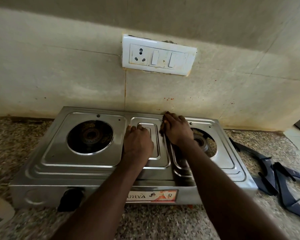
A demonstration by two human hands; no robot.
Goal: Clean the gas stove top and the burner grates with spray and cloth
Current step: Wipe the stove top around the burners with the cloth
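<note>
On the speckled counter (145,220) sits the steel stove (59,172), grates (282,181) lying just off to its right. Left hand (138,142) rests loose on the middle panel, holding nothing. Right hand (177,129) grips a brownish cloth (163,126) near the stove's back edge.

One stove (42,170) has two burners (90,135) and one knob (70,198). There are two grates (249,148), two hands (138,142), one socket (140,55) and two switches (154,57).

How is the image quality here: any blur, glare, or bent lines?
Head view: the wide lens bends the stove edges and wall joints; the right hand looks slightly motion-smeared; soft reflections streak the steel; light is dim, darkest in the corners.
</note>
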